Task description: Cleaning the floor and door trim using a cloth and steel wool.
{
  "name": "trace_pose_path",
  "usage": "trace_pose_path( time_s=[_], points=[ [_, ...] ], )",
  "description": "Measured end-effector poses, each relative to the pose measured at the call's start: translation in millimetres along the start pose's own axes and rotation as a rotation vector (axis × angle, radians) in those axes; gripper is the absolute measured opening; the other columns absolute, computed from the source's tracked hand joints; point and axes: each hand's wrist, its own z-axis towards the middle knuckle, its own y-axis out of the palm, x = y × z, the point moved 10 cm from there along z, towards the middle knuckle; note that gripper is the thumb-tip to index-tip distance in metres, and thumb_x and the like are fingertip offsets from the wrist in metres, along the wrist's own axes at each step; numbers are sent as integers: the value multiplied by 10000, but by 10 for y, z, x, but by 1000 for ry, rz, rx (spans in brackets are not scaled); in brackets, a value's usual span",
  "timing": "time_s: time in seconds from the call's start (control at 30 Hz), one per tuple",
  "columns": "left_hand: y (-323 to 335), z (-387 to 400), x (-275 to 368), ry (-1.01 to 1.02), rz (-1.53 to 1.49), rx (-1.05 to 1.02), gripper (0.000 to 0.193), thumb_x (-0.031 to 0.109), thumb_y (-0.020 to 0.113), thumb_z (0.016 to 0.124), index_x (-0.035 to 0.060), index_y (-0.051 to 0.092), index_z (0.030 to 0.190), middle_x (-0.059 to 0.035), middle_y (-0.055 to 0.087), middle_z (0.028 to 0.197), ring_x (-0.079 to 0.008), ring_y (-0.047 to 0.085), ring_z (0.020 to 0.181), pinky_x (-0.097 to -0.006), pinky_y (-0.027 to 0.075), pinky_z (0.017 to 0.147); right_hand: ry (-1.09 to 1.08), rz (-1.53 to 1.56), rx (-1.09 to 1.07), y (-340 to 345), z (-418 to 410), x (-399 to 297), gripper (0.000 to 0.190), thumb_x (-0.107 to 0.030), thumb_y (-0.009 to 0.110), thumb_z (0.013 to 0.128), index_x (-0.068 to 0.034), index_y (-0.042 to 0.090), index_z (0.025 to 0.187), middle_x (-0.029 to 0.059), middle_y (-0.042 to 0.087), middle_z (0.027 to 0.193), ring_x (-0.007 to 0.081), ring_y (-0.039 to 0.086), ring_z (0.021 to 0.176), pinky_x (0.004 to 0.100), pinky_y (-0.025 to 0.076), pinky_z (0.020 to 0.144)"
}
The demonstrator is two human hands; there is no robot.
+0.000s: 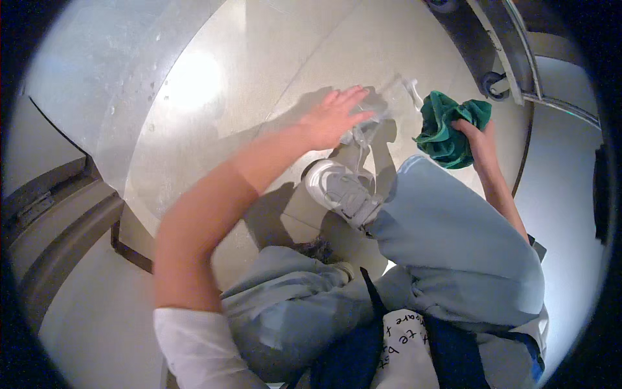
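My right hand [478,138] grips a bunched green cloth [444,129] above the floor, to the right of my raised knee. My left hand [335,116], slightly blurred, reaches forward with its thumb apart from the fingers. Close beside and beyond it is a crumpled clear plastic item [371,119], whose exact kind I cannot tell; whether the fingers touch it is also unclear. A white strip [412,93] shows between the plastic and the cloth. Just below my left hand is my light-coloured sneaker [342,187] on the floor.
The pale floor [291,63] reflects a bright light at the left. A glossy panel with droplets [112,92] curves along the upper left. A metal frame [527,58] with a caster wheel [495,86] stands at the upper right. Dark-edged furniture [68,209] lies left.
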Motion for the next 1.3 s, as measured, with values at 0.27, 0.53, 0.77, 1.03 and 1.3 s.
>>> trace_pose_path(
  time_s=[0.27, 0.53, 0.77, 1.03, 1.3],
  points=[
    [793, -343, -52, 124, 78, -290, 524, 51, 628, 631, 127, 584, 1147, -92, 539, 1168, -282, 394, 1268, -502, 194, 1115, 56, -203, -103, -102, 131, 286, 220, -134, 668, 741, 46, 629, 861, 80, 655, 795, 143, 615, 708, 290, 497, 674],
    [-98, -365, -392, -347, -342, 150, 389, 115, 654, 650, 57, 598, 1031, -158, 549, 942, -329, 547, 932, -383, 480, 793, -32, -988, -583, 699, 3, 847, 832, -503, 718, 684, -236, 369, 1391, 234, 650, 968, 400, 629, 919, 474, 503, 777],
    [-687, -694, -909, -620, -234, 330, 321, 221, 763, 681, -13, 658, 873, -144, 624, 978, -257, 603, 882, -360, 472, 778, -279, -1100, -884, 1563, -260, 1228, 570, -429, 643, 716, -227, 578, 1245, 165, 666, 993, 342, 650, 899, 466, 515, 779],
    [-1488, -1746, -1260, -998, -379, 545, 294, 225, 740, 668, -23, 627, 779, -75, 658, 718, -119, 615, 678, -283, 496, 642, -499, -1212, -941, 2256, -148, 460, 249, -337, 640, 688, -164, 715, 850, 136, 676, 773, 326, 665, 765, 443, 535, 656],
    [-2253, -3650, 150, -1422, -465, 1399, 334, 172, 703, 787, 16, 600, 1064, -118, 645, 778, -222, 623, 730, -346, 494, 674, -1581, -880, -1663, 3252, -2815, 51, 280, -233, 524, 789, -282, 635, 1041, 102, 647, 971, 269, 656, 730, 370, 508, 572]
  ],
)
